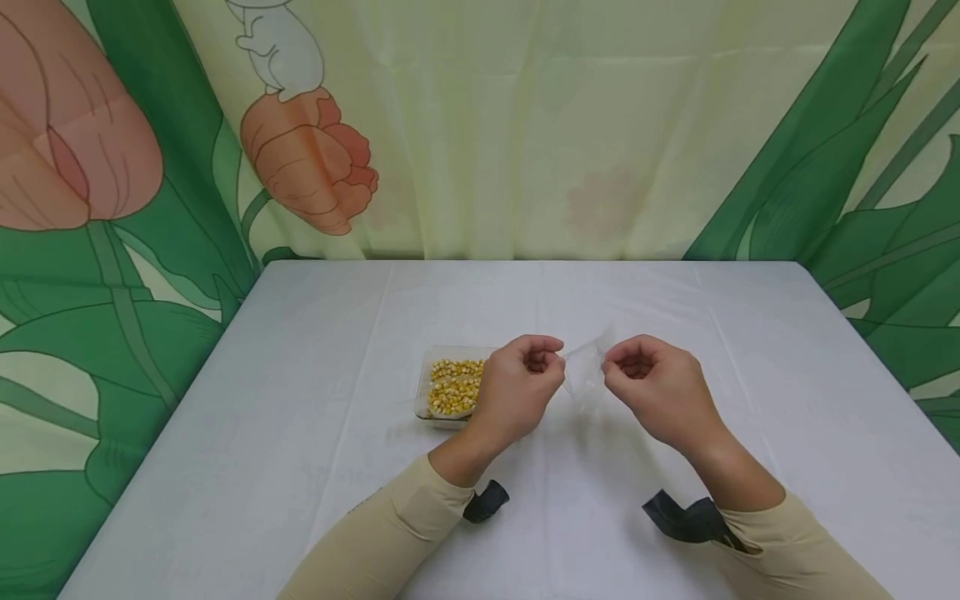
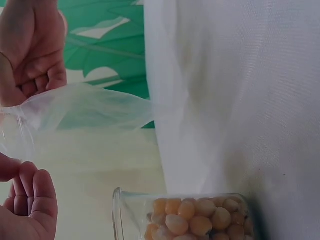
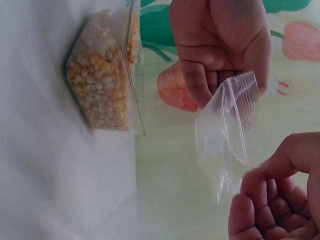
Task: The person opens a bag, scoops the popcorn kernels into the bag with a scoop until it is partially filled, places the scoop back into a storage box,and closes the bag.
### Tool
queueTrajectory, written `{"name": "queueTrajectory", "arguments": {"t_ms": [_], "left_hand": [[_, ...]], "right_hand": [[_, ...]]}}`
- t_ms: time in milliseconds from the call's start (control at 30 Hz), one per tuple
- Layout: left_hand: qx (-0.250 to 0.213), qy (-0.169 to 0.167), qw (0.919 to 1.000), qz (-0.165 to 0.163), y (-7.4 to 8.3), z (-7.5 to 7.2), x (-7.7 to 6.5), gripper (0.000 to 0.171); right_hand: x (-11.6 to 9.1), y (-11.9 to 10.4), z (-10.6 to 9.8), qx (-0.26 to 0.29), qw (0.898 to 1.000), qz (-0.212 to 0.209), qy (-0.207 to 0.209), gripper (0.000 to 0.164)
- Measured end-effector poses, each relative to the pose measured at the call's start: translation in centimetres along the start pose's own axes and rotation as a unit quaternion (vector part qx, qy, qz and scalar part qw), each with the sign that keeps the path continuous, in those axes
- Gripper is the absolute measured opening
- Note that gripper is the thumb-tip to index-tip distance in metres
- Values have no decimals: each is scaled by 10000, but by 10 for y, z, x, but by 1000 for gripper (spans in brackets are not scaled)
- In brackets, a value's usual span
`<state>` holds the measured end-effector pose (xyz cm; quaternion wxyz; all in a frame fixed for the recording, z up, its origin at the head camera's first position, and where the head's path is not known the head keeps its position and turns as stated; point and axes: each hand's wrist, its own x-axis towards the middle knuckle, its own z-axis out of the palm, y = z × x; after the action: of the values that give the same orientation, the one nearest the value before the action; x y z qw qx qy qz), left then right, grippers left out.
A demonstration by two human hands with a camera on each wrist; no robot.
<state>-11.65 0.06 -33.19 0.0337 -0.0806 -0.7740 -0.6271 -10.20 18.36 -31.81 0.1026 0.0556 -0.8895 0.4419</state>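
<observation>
A clear zip-seal plastic bag (image 1: 588,371) is stretched in the air between the two hands above the white table. My left hand (image 1: 521,383) pinches one top corner of it between thumb and fingers. At the opposite corner my right hand (image 1: 663,392) pinches the edge, its other fingers curled in. Ridged seal lines run along the mouth of the bag (image 3: 222,132) in the right wrist view, and the bag looks limp and see-through. Left of the hands stands a clear box (image 1: 441,423) of yellow corn kernels (image 1: 453,392), partly hidden behind my left hand.
The white cloth-covered table (image 1: 262,467) reaches back to a printed curtain (image 1: 480,133) with flowers and leaves. Black straps hang below both sleeves, one at the left wrist (image 1: 487,502) and one at the right (image 1: 686,518).
</observation>
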Motion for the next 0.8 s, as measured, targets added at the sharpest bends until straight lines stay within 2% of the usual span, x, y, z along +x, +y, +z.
{"name": "queueTrajectory", "arguments": {"t_ms": [200, 367, 533, 800], "left_hand": [[204, 48, 9998, -11, -4, -2, 2, 16], [345, 30, 9994, -79, -5, -3, 3, 15], [495, -15, 9987, -71, -6, -4, 3, 15], [587, -16, 9983, -6, -7, -3, 3, 14]], "right_hand": [[0, 2, -6, -261, 9996, -71, 34, 7], [0, 2, -10, -792, 9965, -201, 157, 5], [0, 2, -14, -1298, 9898, -522, 266, 4], [2, 5, -17, -1529, 9841, -841, 342, 11]]}}
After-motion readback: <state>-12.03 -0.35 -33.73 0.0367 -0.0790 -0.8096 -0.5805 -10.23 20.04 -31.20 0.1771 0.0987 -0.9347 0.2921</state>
